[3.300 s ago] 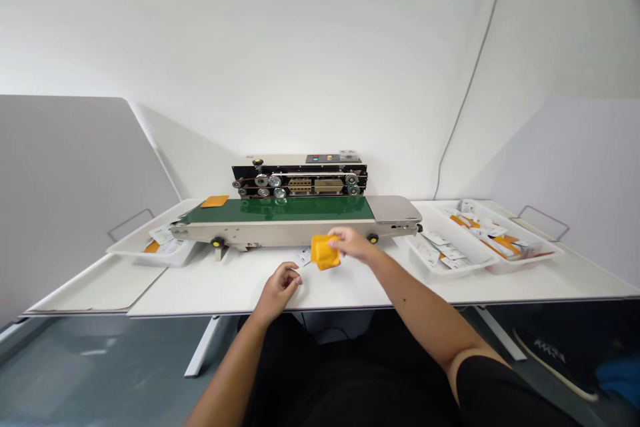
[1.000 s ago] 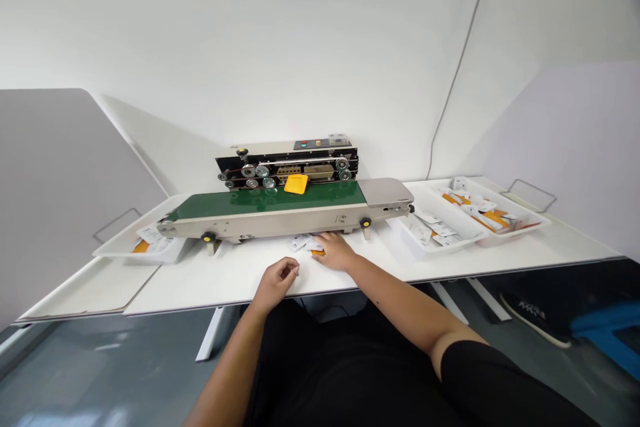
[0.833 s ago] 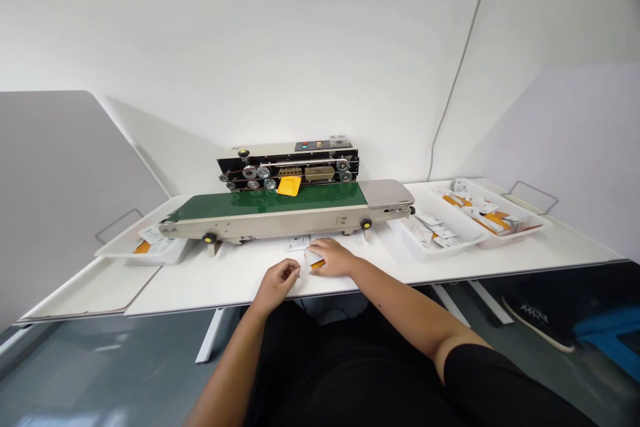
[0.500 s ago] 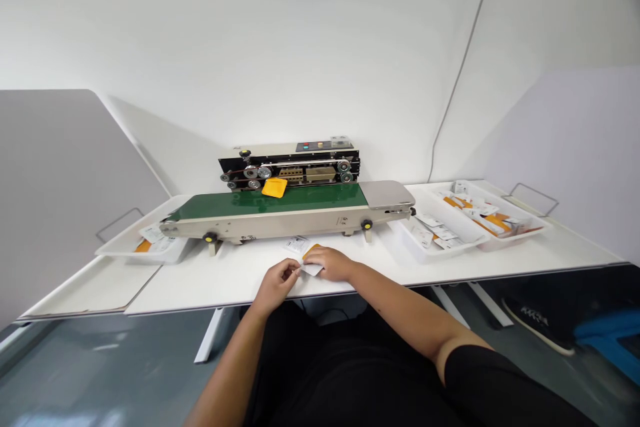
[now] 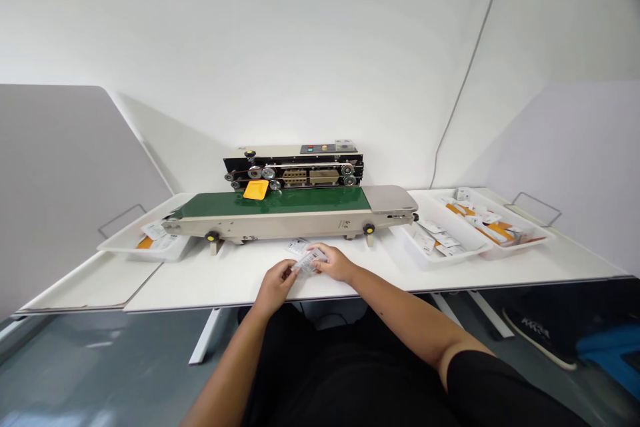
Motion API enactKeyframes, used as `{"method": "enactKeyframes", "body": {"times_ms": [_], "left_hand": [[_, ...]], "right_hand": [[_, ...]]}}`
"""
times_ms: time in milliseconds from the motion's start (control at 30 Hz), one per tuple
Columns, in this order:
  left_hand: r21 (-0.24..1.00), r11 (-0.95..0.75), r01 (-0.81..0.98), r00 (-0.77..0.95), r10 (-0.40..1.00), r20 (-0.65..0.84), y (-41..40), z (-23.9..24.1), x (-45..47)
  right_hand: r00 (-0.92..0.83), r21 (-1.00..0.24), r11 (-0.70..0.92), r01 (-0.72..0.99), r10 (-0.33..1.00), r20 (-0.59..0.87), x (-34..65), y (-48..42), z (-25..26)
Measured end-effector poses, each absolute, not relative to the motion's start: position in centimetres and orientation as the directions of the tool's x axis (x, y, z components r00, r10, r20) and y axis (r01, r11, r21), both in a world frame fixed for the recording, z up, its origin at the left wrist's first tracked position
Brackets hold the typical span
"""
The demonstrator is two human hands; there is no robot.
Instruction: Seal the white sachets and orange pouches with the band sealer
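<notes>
Left hand point(image 5: 277, 282) and right hand point(image 5: 334, 263) each pinch an end of one small white packet point(image 5: 309, 260), just above the tabletop point(image 5: 225, 280) at the middle of its front edge. It looks thin and floppy, so moving it probably calls for a two-handed grip. Behind, an orange pouch point(image 5: 255, 189) lies on the machine's green belt point(image 5: 310, 203).

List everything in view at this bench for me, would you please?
table: one, white, across the middle
sealer: one, black and beige, back of the table
belt: one, green, in front of the sealer
pouch: one, orange, on the belt's left part
trays: at least three, white, two right and one left of the belt
tray packets: many, white and orange, in the trays
loose packets: a few, white, on the table before the belt
cable: one, grey, on the wall
partitions: two, grey, either side
shoe: one, black, floor at right
packet: one, white, printed, between both hands
left hand: pinches the packet's left end
right hand: holds its right end
</notes>
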State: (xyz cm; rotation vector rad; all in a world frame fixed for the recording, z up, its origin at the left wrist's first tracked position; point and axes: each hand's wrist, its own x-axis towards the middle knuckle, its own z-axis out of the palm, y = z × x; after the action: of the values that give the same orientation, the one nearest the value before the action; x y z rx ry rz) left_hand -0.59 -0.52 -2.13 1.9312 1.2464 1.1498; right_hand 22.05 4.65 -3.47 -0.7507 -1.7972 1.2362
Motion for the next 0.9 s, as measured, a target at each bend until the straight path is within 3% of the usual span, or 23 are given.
{"method": "enactKeyframes", "body": {"times_ms": [400,900], "left_hand": [[0.921,-0.314,0.230,0.093,0.949,0.300,-0.08,-2.57,-1.36],[0.935,-0.305,0.183,0.078,0.952,0.295,0.02,-2.52,-1.41]], "right_hand": [[-0.468,-0.910,0.411,-0.049,0.796,0.385,22.29,4.93,-4.02],[-0.432,-0.913,0.401,-0.072,0.813,0.391,22.35,5.09,-4.10]]}}
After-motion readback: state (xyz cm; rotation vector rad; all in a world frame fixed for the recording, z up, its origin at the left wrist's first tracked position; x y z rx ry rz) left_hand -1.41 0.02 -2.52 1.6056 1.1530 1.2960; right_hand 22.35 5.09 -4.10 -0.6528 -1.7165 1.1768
